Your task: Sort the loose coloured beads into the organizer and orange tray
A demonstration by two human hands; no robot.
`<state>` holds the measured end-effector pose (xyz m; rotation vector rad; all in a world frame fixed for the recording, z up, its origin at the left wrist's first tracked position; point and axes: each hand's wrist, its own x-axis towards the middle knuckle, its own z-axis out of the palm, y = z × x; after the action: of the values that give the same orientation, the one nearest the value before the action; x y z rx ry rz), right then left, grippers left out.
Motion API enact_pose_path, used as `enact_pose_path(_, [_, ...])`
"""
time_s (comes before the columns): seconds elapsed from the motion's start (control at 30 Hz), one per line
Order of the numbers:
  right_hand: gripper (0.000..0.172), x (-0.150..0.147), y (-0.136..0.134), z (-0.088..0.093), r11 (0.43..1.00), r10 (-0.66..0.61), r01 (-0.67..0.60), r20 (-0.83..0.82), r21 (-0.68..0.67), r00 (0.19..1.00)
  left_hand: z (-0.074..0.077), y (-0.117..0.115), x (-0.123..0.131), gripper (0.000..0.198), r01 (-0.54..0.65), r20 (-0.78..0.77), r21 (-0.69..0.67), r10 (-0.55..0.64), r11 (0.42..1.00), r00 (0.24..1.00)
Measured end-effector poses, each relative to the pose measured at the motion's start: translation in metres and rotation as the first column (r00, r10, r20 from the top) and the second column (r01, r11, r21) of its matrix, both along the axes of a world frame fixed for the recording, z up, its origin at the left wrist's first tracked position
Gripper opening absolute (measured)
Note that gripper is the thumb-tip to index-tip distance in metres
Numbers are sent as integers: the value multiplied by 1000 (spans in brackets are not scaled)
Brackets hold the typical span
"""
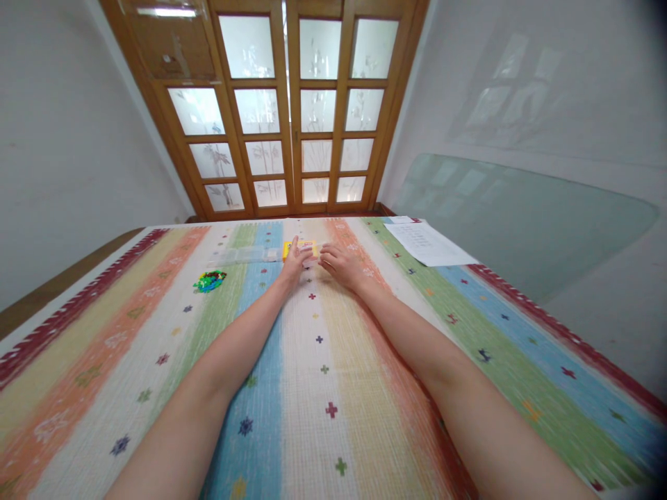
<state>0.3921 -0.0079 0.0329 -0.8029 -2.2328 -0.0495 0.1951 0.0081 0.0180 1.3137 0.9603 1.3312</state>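
Note:
Both arms reach forward over a striped tablecloth. At the far middle lies a small yellow box [286,249] with a pale printed top. My left hand [296,263] is at its near side, thumb raised and fingers apart. To the right, my right hand [341,264] has its fingers bent toward the box's right end; their tips are too small to tell whether they hold anything. Left of the box is a clear plastic bag or tray [242,255]. A pile of small green, blue, yellow and brown pieces [210,281] rests nearer on the left.
White printed sheets [430,243] lie at the table's far right. A glass-like panel [500,208] leans by the right wall. Beyond the striped cloth [313,389] are wooden doors [294,83] with glass panes.

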Motion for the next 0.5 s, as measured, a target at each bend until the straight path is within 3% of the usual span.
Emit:
enact_pose_path(0.13, [27, -3, 0, -1, 1000, 1, -1, 9, 15, 1000, 3, 3, -10, 78, 48, 97, -42, -44, 998, 994])
enact_pose_path(0.23, [25, 3, 5, -5, 996, -93, 93, 13, -4, 996, 3, 6, -14, 71, 27, -23, 27, -27, 999, 999])
enact_pose_path(0.37, [21, 21, 18, -17, 960, -268, 269, 29, -77, 963, -1, 11, -21, 54, -173, -296, 202, 229, 964, 927])
enact_pose_path(0.5, [15, 40, 31, -32, 899, -399, 407, 78, -163, 914, -3, 16, -40, 33, -271, -516, 377, 444, 886, 733])
